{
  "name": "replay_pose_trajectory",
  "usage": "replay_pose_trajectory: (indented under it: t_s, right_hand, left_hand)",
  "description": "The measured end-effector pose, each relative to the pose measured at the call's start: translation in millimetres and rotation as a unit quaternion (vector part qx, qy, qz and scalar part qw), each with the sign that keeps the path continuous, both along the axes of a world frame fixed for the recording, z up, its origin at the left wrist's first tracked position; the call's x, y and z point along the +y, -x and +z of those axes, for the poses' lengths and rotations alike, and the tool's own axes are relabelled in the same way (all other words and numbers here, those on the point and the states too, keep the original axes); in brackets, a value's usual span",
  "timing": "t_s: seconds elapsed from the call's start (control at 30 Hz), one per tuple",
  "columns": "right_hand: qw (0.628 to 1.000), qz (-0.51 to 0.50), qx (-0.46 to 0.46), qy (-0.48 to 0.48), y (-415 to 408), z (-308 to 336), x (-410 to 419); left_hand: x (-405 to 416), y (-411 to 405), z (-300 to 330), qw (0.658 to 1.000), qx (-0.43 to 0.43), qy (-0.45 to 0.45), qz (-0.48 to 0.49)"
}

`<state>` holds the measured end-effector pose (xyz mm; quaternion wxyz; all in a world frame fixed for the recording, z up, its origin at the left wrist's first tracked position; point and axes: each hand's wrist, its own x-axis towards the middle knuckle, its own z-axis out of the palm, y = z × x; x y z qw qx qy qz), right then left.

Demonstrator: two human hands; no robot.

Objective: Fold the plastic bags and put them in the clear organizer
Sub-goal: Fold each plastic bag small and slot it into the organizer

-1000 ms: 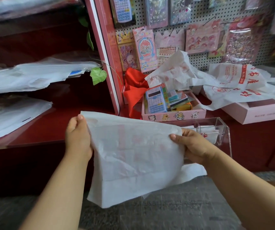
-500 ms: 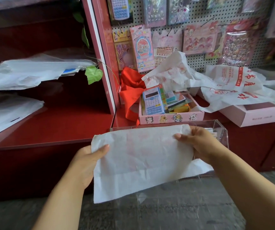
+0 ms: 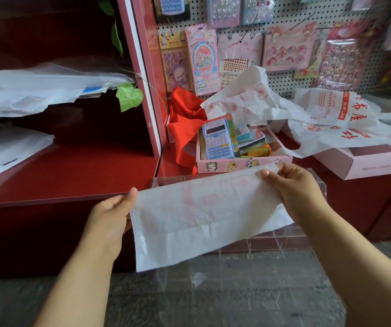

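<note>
The folded plastic bag (image 3: 204,218), white with faint red print showing through, is held flat and stretched between both hands, in front of and partly over the clear organizer (image 3: 317,185), at the centre of the view. It is folded into a broad band; one crease runs along its lower part. The left hand (image 3: 109,218) holds the 9 o'clock edge, thumb over the top corner, fingers hidden behind the sheet. The right hand (image 3: 293,187) pinches the 2 o'clock corner between thumb and fingers; both grips are clamped on the bag.

The organizer's walls show only as faint edges at 3 o'clock of the bag. Whether it already contains folded bags cannot be told from this view.

At 1 o'clock, on the red bench (image 3: 71,175), a loose pile of unfolded bags (image 3: 331,119) lies across a pink box (image 3: 244,165) of calculators and a second pink box (image 3: 367,162). A red cloth (image 3: 185,123) hangs at 12 o'clock.

Assessment: this bag is part-folded and not yet stowed; further folding probably remains. At least two or three bags in the pile are untouched, so the task appears well short of complete.
</note>
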<state>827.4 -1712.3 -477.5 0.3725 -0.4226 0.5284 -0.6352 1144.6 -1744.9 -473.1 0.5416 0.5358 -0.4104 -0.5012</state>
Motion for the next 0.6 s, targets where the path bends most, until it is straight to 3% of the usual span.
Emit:
replay_pose_trajectory:
  t_s: [0.1,0.2,0.4,0.6]
  right_hand:
    - [0.998,-0.035,-0.018,0.043,1.0,1.6,-2.9]
    - [0.998,-0.004,0.017,0.06,2.9,3.1,-4.4]
    - [0.996,0.052,0.055,0.036,3.4,12.5,0.4]
    - [0.981,-0.004,0.195,0.001,5.4,16.6,4.1]
  left_hand:
    - [-3.1,3.9,0.1,0.999,0.0,0.029,0.042]
    - [-4.4,5.9,1.8,0.994,0.02,0.076,0.079]
    - [3.0,-1.6,5.3,0.99,0.033,0.14,-0.008]
    - [1.5,-3.1,4.0,0.98,-0.061,0.189,0.003]
